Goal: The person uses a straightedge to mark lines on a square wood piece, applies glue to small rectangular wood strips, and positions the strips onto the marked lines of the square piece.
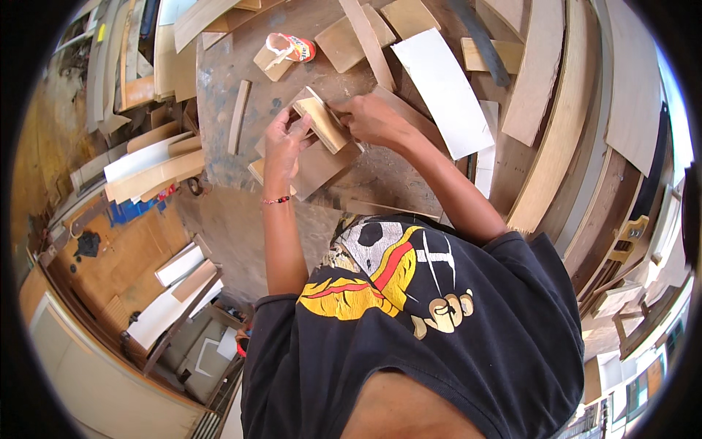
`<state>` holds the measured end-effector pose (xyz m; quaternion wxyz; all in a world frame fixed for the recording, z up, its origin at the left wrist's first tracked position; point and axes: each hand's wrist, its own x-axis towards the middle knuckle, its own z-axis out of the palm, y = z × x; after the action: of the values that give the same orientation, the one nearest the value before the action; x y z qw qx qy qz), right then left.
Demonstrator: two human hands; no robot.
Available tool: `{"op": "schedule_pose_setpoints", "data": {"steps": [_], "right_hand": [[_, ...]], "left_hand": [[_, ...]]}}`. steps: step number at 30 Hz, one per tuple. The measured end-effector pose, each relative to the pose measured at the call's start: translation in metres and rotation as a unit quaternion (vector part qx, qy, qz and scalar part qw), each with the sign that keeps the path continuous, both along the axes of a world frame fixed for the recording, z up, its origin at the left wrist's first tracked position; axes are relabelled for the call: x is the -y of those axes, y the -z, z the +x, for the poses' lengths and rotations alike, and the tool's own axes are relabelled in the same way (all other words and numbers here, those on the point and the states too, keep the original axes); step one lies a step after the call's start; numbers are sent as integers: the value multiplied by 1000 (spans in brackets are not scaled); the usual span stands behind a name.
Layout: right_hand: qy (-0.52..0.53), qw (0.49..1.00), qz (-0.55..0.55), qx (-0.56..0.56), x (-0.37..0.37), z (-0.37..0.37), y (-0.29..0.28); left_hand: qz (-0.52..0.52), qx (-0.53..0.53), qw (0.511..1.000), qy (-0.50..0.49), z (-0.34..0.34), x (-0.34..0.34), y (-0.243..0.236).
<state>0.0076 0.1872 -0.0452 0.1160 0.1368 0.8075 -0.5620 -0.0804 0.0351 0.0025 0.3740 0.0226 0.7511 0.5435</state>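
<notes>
My left hand (284, 140) grips a small pale wood piece (323, 126) by its left side, thumb across the upper face. The piece is tilted above the workbench (219, 80). At its right edge, my right hand (369, 119) is closed with the fingers bent in. Whatever those fingers hold, if anything, is too small or hidden to make out. Below both hands lies a flat brownish board (322, 170) on the bench. Farther off, a cut-open red and white container (298, 50) with pale stuff at its mouth rests by a small wood block (272, 64).
A white panel (444, 91) lies to the right of my hands, with long planks (552, 139) beyond it. A narrow strip (238, 117) lies on the left of the bench. Stacked offcuts (157, 172) stand past the bench's left edge. A dark strip (479, 40) lies at the far right.
</notes>
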Motion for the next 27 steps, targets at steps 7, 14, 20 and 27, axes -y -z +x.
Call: {"op": "schedule_pose_setpoints", "data": {"steps": [7, 14, 20, 27], "right_hand": [[-1, 997, 2, -82, 1, 32, 6], [126, 971, 136, -154, 45, 59, 9], [112, 963, 189, -158, 51, 54, 10], [97, 959, 228, -139, 54, 53, 12]], "left_hand": [[8, 24, 1000, -13, 3, -3, -4], [23, 29, 999, -11, 4, -2, -4], [31, 26, 999, -12, 3, -1, -1], [49, 33, 998, -14, 1, 1, 2]]}}
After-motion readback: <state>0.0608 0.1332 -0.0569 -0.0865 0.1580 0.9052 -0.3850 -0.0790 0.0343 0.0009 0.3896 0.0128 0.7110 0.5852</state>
